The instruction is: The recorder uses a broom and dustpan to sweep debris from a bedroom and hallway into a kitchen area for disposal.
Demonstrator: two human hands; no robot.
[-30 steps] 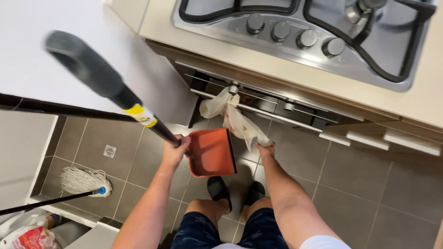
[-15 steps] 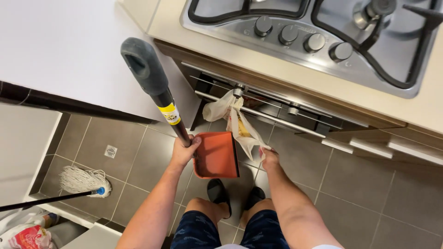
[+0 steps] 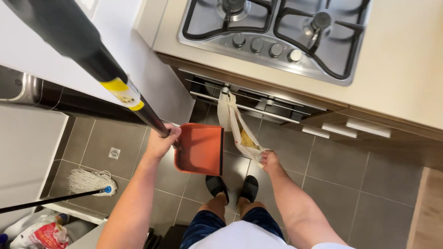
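Head view: looks straight down at a kitchen floor, a person's two arms reaching into the middle of the frame.
Left hand (image 3: 161,140): fingers wrapped tight around a black pole (image 3: 138,108), left of centre.
Pole: runs from the hand up to the upper left corner, where its thick grey grip is blurred and close to the camera; a yellow label sits partway up.
Dustpan (image 3: 199,149): orange, at the pole's lower end, just right of the left hand, its open face turned up toward the camera, held above the grey floor tiles (image 3: 332,180).
Right hand (image 3: 269,159): centre of the frame, fingers pinched on the lower edge of a pale plastic bag (image 3: 237,131).
Bag: hangs from the oven handle (image 3: 249,107) in the upper centre, stretched down and right to the right hand; something yellowish shows inside it. Its mouth lies just right of the dustpan's edge; whether they touch I cannot tell.
Feet: in dark slippers (image 3: 233,186), below the dustpan and bag, lower centre.
Hob (image 3: 277,34): steel gas hob with a row of knobs, top centre, set in a cream bench (image 3: 401,78).
Mop (image 3: 90,182): white string head on the tiles at lower left, its dark stick running to the left edge.
Drain (image 3: 114,152): small square grate in the tiles, left of the left arm.
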